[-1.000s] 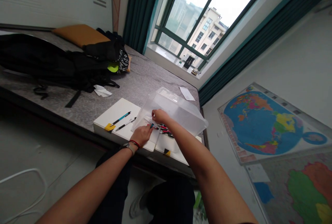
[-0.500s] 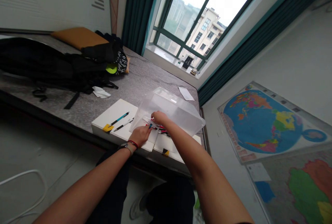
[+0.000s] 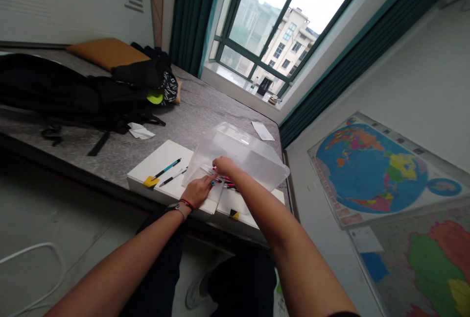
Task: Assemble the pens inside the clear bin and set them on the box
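We have both hands at the mouth of a clear plastic box (image 3: 253, 158), which lies tilted across 2 white boxes (image 3: 172, 151) standing side by side at the near edge of the grey table (image 3: 209, 104). Our left hand (image 3: 198, 192) is over the white boxes with its fingers stretched toward several red and black pens (image 3: 230, 186), and a small blue tip shows right at them; we cannot tell whether they are gripping a pen or only touching it. Our right hand (image 3: 223, 164) is just beyond the left, fingers curled, with a bit of red by the fingertips; we cannot tell whether they are closed on anything. The red and black pens lie in a loose heap at the clear box, partly hidden from us by our right forearm. To the left, on top of the white boxes, we see a blue pen (image 3: 167, 168) and a white and black pen (image 3: 172, 178) lying roughly parallel, apart from each other. A yellow and black tab (image 3: 151, 182) is at the near end of the blue pen. Farther left, we have a black bag (image 3: 66, 89) on the table, with a crumpled white paper (image 3: 141, 131) beside it.
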The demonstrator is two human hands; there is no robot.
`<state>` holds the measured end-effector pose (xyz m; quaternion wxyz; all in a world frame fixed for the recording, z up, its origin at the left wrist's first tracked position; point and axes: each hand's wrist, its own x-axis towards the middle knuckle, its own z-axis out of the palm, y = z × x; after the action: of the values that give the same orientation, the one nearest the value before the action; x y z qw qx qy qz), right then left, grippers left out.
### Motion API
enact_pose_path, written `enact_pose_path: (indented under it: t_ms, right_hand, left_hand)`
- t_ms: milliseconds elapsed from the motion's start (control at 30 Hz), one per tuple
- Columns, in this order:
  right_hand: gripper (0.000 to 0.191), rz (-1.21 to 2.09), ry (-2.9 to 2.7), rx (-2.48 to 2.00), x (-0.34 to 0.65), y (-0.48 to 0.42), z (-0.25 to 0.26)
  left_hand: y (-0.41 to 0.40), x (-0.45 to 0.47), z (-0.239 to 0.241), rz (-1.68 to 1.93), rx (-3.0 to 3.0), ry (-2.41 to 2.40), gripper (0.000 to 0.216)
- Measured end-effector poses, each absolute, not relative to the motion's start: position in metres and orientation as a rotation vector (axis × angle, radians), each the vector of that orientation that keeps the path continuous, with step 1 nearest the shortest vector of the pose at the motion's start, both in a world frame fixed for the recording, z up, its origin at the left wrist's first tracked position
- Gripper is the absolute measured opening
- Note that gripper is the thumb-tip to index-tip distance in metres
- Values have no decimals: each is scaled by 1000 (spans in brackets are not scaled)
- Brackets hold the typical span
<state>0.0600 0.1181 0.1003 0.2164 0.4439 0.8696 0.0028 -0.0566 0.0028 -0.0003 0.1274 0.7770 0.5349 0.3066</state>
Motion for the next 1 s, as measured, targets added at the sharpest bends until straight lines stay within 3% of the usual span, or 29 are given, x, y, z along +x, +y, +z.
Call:
enact_pose_path:
  t_ms: [267,533,1000]
  right_hand:
    - [28,48,2420,1198,57,119,106]
    - [28,6,2279,1228,75,121,123]
    - [25,53,2354,1181,86,105,95]
  left_hand:
    - [3,-55,-4,917,2271,1603,36]
    - [5,-53,-6,856,2328,1692,47]
    - [4,-51,-4,864,2316,1714,45]
